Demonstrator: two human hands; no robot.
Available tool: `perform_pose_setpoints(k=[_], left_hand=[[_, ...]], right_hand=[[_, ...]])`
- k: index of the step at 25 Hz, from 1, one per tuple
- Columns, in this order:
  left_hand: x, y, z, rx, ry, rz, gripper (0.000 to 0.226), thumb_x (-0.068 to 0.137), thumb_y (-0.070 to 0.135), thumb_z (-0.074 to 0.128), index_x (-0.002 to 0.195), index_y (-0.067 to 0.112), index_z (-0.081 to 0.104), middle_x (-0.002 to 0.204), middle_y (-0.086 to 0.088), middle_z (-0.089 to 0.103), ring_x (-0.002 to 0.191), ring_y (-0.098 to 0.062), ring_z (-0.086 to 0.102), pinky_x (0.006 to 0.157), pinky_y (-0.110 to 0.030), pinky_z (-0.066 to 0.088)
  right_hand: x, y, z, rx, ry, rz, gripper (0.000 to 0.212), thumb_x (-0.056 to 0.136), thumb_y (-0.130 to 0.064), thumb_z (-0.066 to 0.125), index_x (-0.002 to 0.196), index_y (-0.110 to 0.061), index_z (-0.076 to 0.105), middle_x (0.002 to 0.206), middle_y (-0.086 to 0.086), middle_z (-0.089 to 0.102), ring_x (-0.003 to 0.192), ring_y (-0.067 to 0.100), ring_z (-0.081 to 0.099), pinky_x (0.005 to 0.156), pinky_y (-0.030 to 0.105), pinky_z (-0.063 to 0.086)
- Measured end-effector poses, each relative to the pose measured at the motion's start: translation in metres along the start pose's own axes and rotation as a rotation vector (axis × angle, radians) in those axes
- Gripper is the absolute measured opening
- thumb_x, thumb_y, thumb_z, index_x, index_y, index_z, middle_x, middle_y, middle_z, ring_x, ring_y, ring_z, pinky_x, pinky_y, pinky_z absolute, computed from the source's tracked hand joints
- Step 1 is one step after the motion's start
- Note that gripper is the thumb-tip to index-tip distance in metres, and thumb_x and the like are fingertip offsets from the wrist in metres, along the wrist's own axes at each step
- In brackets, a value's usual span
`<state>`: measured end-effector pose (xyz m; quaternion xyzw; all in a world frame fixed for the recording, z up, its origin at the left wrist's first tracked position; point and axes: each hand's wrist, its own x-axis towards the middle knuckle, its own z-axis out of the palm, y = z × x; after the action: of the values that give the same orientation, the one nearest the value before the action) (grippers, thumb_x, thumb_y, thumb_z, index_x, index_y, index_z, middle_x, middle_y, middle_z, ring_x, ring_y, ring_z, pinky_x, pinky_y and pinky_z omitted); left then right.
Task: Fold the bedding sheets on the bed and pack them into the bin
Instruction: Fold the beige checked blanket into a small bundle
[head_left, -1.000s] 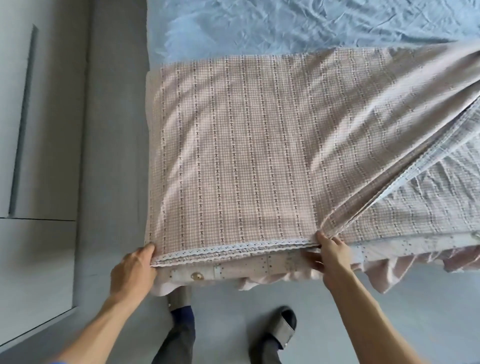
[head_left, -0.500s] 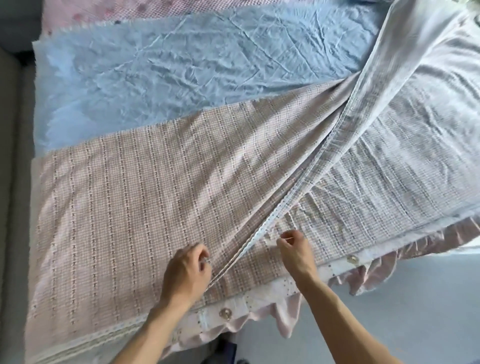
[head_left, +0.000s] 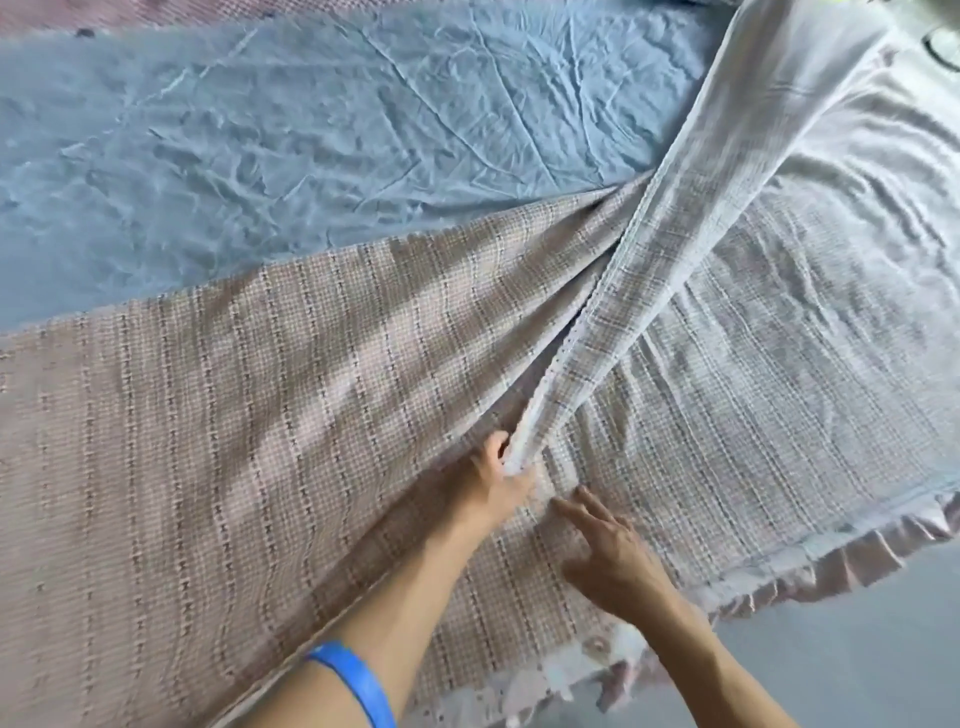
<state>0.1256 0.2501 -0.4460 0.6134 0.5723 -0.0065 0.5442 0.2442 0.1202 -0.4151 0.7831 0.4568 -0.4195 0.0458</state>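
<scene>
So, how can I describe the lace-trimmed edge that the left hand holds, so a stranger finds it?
Start at the wrinkled blue bedsheet. Below it lies the pink checked cotton sheet. Its white lace-trimmed edge, gripped by the left hand, alone rises diagonally off the bed.

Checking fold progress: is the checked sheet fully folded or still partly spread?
Partly folded. The checked sheet is doubled on the left, while the left hand grips its lace-edged flap; the right side lies spread.
</scene>
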Motion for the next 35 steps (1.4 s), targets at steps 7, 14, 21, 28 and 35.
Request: perform_pose_setpoints(k=[7, 14, 21, 28, 35], left_hand=[[0.029, 0.101, 0.073, -0.231, -0.001, 0.101, 0.023, 0.073, 0.034, 0.075, 0.061, 0.020, 0.061, 0.061, 0.014, 0.058, 0.057, -0.005, 0.051, 0.054, -0.025, 0.042], [-0.027, 0.117, 0.163, 0.378, -0.125, 0.039, 0.005, 0.083, 0.023, 0.060, 0.083, 0.020, 0.064, 0.072, 0.006, 0.059, 0.065, -0.009, 0.054, 0.057, -0.034, 0.039], [0.058, 0.248, 0.229, 0.054, 0.065, -0.032, 0.024, 0.085, 0.041, 0.067, 0.081, 0.018, 0.060, 0.085, -0.002, 0.067, 0.079, -0.018, 0.059, 0.060, -0.027, 0.033], [0.053, 0.253, 0.314, 0.203, 0.146, 0.263, 0.033, 0.083, 0.039, 0.060, 0.063, 0.013, 0.054, 0.063, 0.010, 0.044, 0.067, -0.013, 0.055, 0.056, -0.023, 0.027], [0.054, 0.324, 0.366, 0.241, 0.081, -0.053, 0.037, 0.076, 0.051, 0.062, 0.095, 0.019, 0.063, 0.093, 0.003, 0.070, 0.083, -0.018, 0.066, 0.071, -0.030, 0.051]], right_hand=[[0.004, 0.110, -0.061, 0.418, 0.306, 0.049, 0.026, 0.092, -0.017, 0.059, 0.112, -0.030, 0.068, 0.105, -0.016, 0.072, 0.088, 0.005, 0.068, 0.081, 0.030, 0.055], [-0.015, 0.224, -0.174, 0.362, 0.233, 0.045, 0.034, 0.092, -0.019, 0.059, 0.125, -0.028, 0.061, 0.121, -0.009, 0.068, 0.096, 0.011, 0.068, 0.084, 0.026, 0.049], [0.050, 0.283, -0.243, 0.337, 0.180, 0.031, 0.044, 0.091, -0.022, 0.061, 0.134, -0.024, 0.053, 0.134, 0.001, 0.061, 0.113, 0.023, 0.063, 0.096, 0.035, 0.047], [0.097, 0.347, -0.312, 0.539, 0.427, -0.011, 0.040, 0.090, -0.012, 0.060, 0.128, -0.022, 0.058, 0.124, -0.006, 0.064, 0.098, 0.015, 0.064, 0.080, 0.026, 0.043], [0.101, 0.433, -0.377, 0.462, 0.319, -0.117, 0.046, 0.091, -0.016, 0.061, 0.135, -0.024, 0.053, 0.135, 0.000, 0.059, 0.112, 0.020, 0.062, 0.086, 0.030, 0.045]])
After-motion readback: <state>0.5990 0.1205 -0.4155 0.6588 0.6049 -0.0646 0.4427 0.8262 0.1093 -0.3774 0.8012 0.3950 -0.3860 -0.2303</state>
